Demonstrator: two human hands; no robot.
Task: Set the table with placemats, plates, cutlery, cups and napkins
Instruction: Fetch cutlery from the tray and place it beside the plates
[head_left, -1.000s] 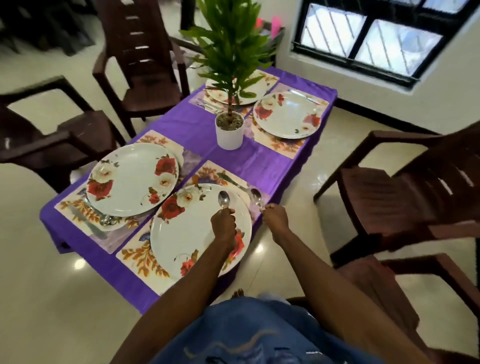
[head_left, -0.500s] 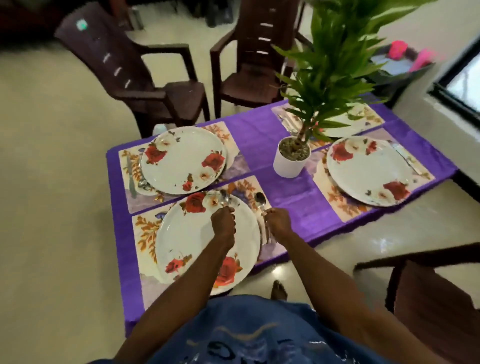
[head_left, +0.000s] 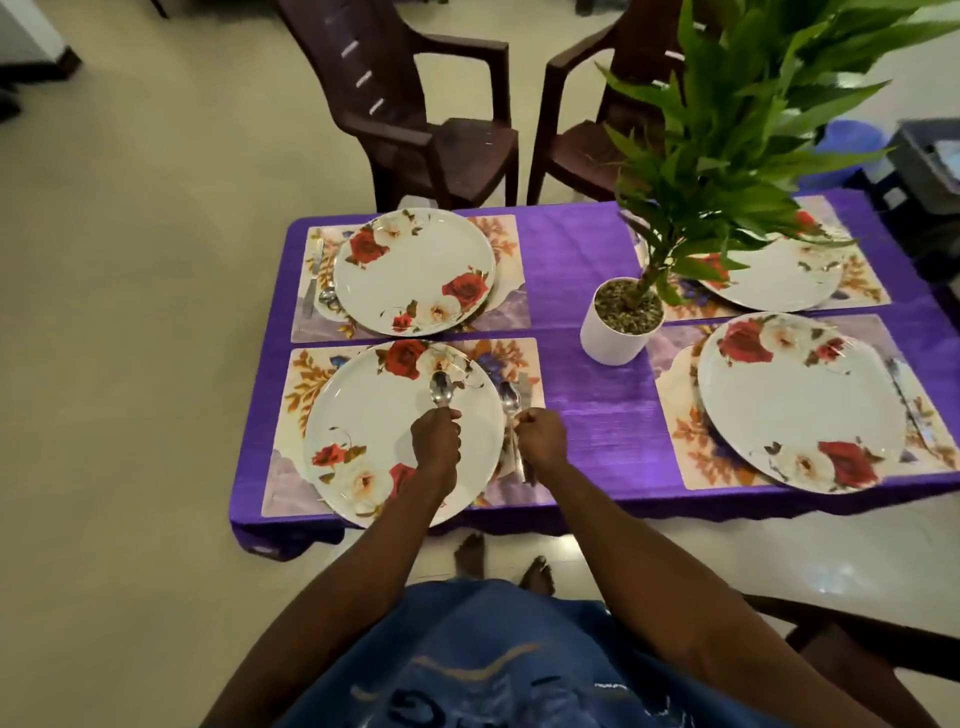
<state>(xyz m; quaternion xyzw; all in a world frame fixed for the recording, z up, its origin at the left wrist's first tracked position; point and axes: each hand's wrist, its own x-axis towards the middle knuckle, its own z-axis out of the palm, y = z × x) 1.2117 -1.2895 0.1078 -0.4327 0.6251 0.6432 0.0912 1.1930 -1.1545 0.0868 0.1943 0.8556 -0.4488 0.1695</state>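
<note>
A purple-clothed table (head_left: 582, 260) carries several floral placemats, each with a white rose-patterned plate. Over the near left plate (head_left: 374, 415), my left hand (head_left: 436, 436) is closed around a spoon (head_left: 441, 388) whose bowl points away from me. My right hand (head_left: 540, 439) grips cutlery lying on the near left placemat (head_left: 519, 358) just right of that plate: a second spoon (head_left: 510, 399) and what looks like a knife handle under it. The far left plate (head_left: 415, 270) has cutlery (head_left: 317, 280) on its left. The near right plate (head_left: 800, 400) has a knife (head_left: 906, 405) along its right side.
A potted green plant in a white pot (head_left: 618, 322) stands mid-table, its leaves covering part of the far right plate (head_left: 779, 275). Two dark brown plastic chairs (head_left: 415, 119) stand behind the table. Another chair (head_left: 852, 644) is at my right. My bare feet (head_left: 498, 564) stand at the table's near edge.
The view has swung round so the table now lies square in front of me. Both hands stay closed on the same cutlery at the near left setting.
</note>
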